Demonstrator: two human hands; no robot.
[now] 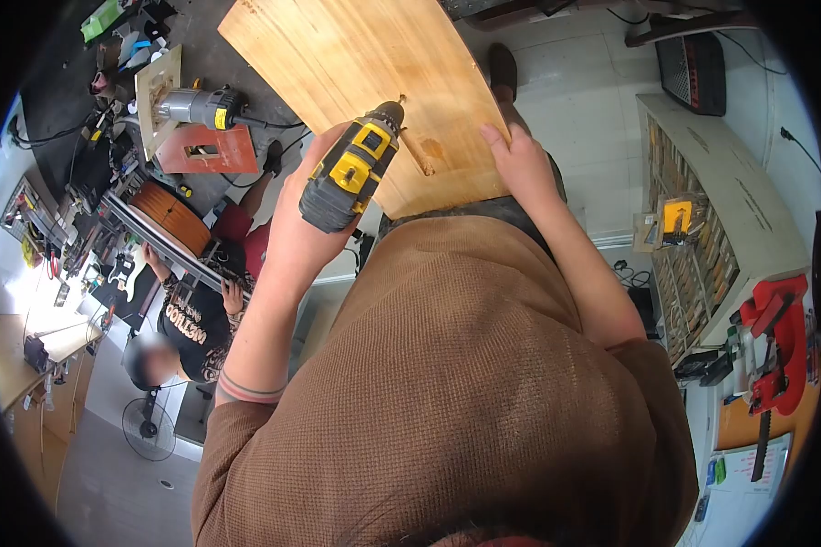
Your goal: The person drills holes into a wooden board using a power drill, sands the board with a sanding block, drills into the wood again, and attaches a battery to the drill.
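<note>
My left hand (315, 214) is wrapped around the handle of a black and yellow cordless drill (351, 169). The drill's chuck points away from me, and its tip is at a small dark spot on a light wooden board (374, 55). Whether the bit is inside the wood I cannot tell. Nearer to me, a narrow slot (422, 155) is cut in the board, with wood dust around it. My right hand (524, 164) grips the board's right edge, thumb on top and fingers mostly hidden beneath. The board's near end lies at my lap, against my brown shirt (474, 319).
At left, a grey power tool (196, 108) with a cable sits by a reddish board (214, 150). A co-worker (192, 319) holds a long frame (169, 237). On the right stand a packed shelf unit (702, 182) and a red clamp-like tool (780, 346). A fan (149, 428) is lower left.
</note>
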